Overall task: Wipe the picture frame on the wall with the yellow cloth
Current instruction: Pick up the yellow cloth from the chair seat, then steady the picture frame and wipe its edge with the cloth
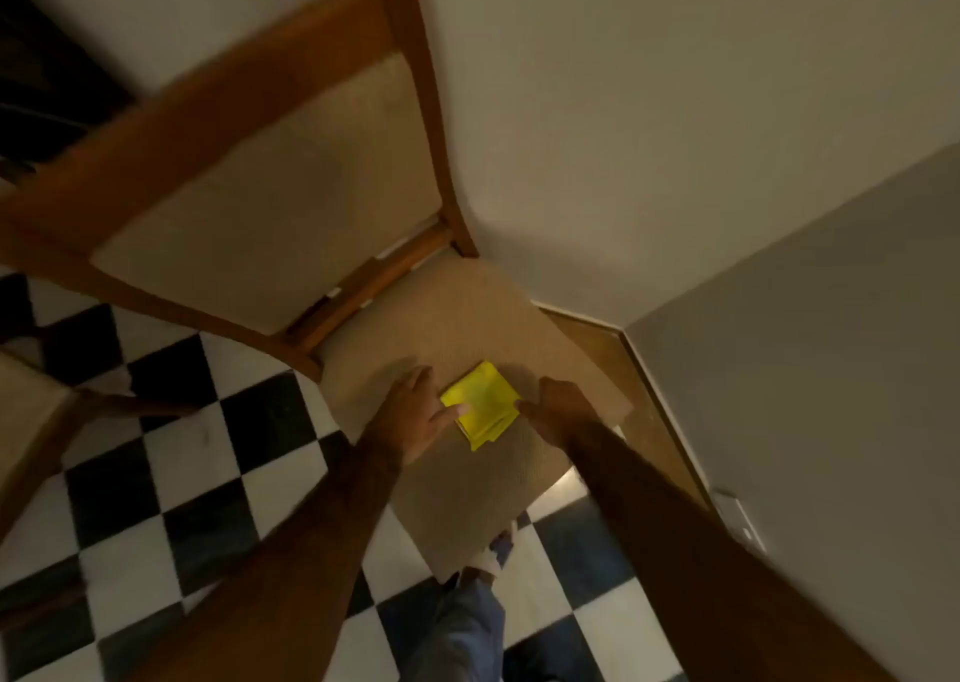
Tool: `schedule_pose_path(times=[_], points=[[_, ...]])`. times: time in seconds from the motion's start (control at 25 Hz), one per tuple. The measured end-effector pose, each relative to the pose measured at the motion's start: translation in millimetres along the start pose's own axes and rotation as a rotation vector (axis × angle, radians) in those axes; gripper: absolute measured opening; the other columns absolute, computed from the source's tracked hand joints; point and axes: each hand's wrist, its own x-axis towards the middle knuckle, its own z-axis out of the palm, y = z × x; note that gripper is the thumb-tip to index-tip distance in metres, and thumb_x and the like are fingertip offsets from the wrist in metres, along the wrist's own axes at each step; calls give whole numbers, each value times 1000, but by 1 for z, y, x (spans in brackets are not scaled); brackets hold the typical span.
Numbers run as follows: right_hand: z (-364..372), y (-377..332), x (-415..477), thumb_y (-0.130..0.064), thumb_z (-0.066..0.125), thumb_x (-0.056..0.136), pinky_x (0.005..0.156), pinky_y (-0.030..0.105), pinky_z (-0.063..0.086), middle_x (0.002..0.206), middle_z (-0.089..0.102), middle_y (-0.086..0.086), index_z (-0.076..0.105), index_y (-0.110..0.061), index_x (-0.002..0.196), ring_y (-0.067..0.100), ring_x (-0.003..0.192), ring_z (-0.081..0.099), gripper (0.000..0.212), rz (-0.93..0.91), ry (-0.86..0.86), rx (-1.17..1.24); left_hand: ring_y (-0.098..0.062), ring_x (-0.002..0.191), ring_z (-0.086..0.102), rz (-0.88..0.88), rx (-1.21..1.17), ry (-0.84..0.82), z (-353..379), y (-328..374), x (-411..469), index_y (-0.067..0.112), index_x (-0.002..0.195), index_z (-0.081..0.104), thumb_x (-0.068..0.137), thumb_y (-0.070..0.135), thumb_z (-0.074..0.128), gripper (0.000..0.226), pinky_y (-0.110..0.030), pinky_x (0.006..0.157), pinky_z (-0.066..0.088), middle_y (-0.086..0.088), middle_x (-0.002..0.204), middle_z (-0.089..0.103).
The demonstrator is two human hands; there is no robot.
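A folded yellow cloth (482, 404) lies flat on the beige seat of a wooden chair (467, 328). My left hand (413, 411) rests on the seat at the cloth's left edge, fingers spread, its thumb tip touching the cloth. My right hand (563, 411) is at the cloth's right edge, fingertips at its corner. Neither hand has lifted the cloth. No picture frame is in view.
The chair's padded backrest (270, 187) rises towards the upper left, against a pale wall (649, 109). A second wall (831, 369) closes the corner on the right. Black and white floor tiles (182, 447) spread to the left. Another chair's edge (31, 411) shows at far left.
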Motion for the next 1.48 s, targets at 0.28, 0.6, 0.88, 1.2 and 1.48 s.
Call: schedule_pose_path(times=[0.28, 0.6, 0.88, 1.2, 1.48], points=[[62, 23, 61, -26, 59, 97, 112, 36, 36, 149, 54, 14, 52, -11, 147, 32, 138, 49, 53, -39, 118, 214, -37, 140, 42, 7, 14, 65, 70, -19, 62, -3, 142, 47, 97, 36, 58, 61, -40, 117, 30, -25, 148, 48], [52, 24, 52, -28, 77, 82, 80, 35, 50, 106, 69, 6, 71, -12, 102, 27, 105, 63, 26, 193, 83, 721, -39, 97, 67, -123, -493, 113, 54, -3, 61, -2, 103, 69, 87, 18, 74, 25, -40, 83, 52, -24, 101, 72], [-70, 15, -67, -2, 71, 86, 82, 39, 48, 102, 63, 13, 60, -9, 105, 27, 96, 60, 23, 1, 206, 1076, -23, 89, 65, 27, -958, -24, -27, 104, -7, 1, 117, 56, 92, -2, 64, 26, -26, 67, 61, -18, 109, 64], [-198, 41, -243, -7, 72, 88, 83, 38, 52, 101, 66, 12, 69, -8, 110, 25, 95, 64, 22, -230, 399, 1160, -30, 106, 70, 358, -935, -183, -96, 264, -107, 1, 124, 65, 88, 10, 73, 38, -45, 95, 57, -18, 122, 72], [-275, 98, -418, -20, 82, 81, 90, 33, 59, 119, 77, 12, 72, -6, 121, 22, 104, 74, 44, -293, 543, 1108, -18, 90, 73, 668, -936, -209, -140, 420, -226, 14, 109, 68, 85, 10, 73, 25, -34, 72, 63, -3, 102, 74]])
